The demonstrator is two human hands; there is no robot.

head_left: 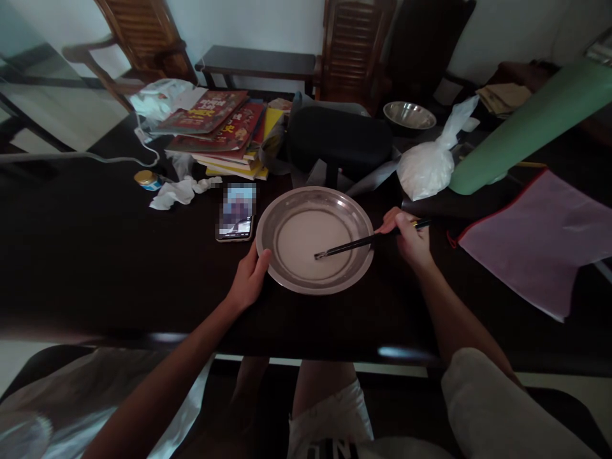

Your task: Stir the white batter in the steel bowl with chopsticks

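A round metal basin (pixel 354 213) holding a pale white liquid sits on the dark table (pixel 95 255) in front of me. My left hand (pixel 249 278) grips the basin's near left rim. My right hand (pixel 406 237) holds dark chopsticks (pixel 356 244) at the basin's right side, and their tips dip into the liquid near the middle.
A phone (pixel 236 217) lies just left of the basin. Behind it are a stack of books (pixel 224 131), crumpled tissue (pixel 179 191) and a small jar (pixel 146 180). A black case (pixel 339 143), a metal bowl (pixel 409 115), a white bag (pixel 428 167), a green roll (pixel 530 124) and a pink cloth (pixel 535 239) lie right.
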